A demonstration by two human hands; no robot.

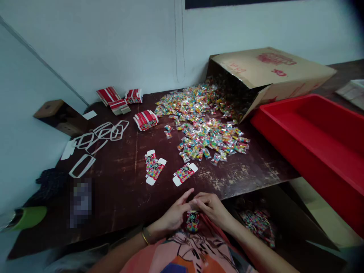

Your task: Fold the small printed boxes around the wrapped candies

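My left hand and my right hand meet at the near edge of the dark wooden table, both pinched on a small colourful printed box held upright above my lap. Flat unfolded boxes of the same print lie just beyond: two overlapping ones and a single one. A big heap of small wrapped candies spreads across the table from a tipped cardboard carton.
A red plastic tray stands at the right. Stacks of flat red-and-white boxes and white card offcuts lie at the back left. A green object lies at the left edge. More candies sit in a box below the table.
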